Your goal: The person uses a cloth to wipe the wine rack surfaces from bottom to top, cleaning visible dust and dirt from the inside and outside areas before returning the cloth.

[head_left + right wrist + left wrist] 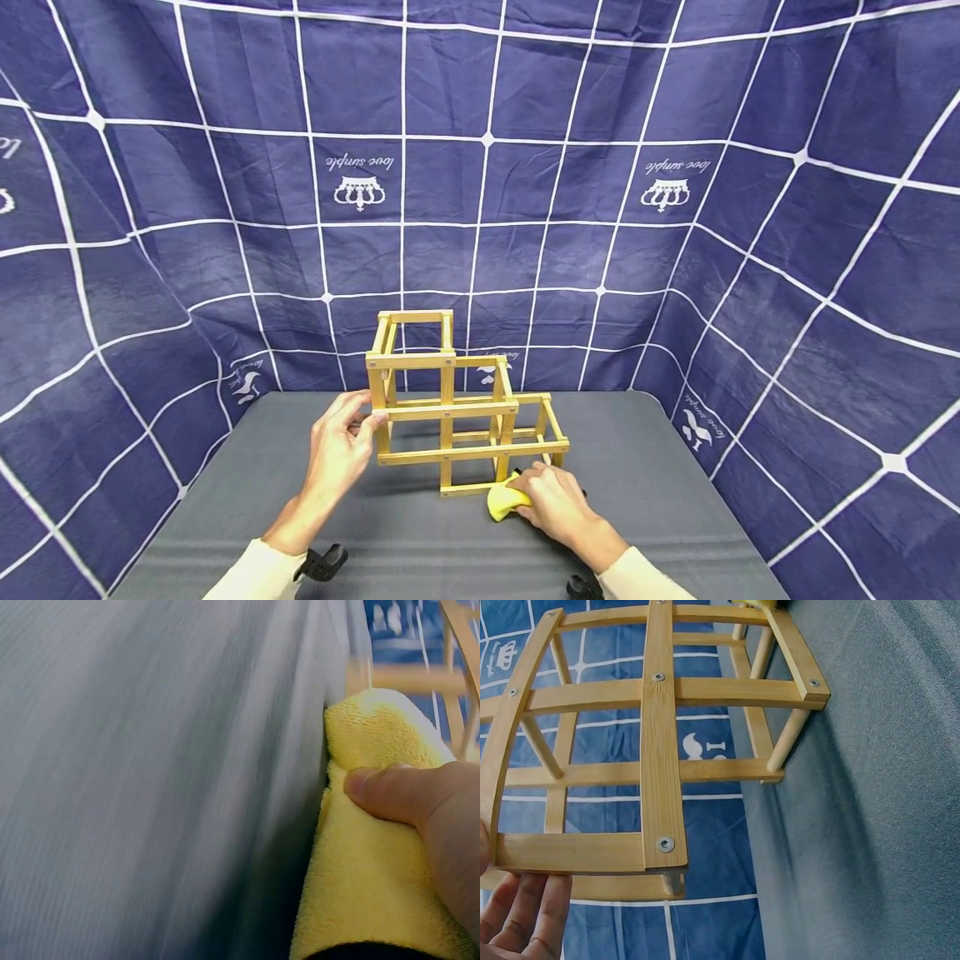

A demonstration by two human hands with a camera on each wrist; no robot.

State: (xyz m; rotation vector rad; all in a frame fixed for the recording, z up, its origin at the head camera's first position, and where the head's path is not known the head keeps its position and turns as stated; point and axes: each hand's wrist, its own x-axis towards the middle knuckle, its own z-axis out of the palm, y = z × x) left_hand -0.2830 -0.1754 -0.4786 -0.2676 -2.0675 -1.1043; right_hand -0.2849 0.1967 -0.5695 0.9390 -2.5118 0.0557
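A stepped wooden rack [472,452] of light slats stands on the grey cloth surface, its tallest section on the left. My left hand [341,442] holds the upright at that left end, thumb in front. In the left wrist view its fingertips [553,907] are behind the end slat [570,852]. At the rack's lower right, my right hand [555,500] grips a folded yellow cloth [504,502]. The right wrist view shows the thumb [390,791] pressed on the fluffy cloth [367,870], with the other fingers hidden. Screws [665,844] join the slats.
A grey cloth [360,533] covers the work surface. Blue fabric with white grid lines [442,183] hangs behind and along both sides, close behind the rack. A black wrist device [322,562] sits by the left sleeve, another [581,587] by the right.
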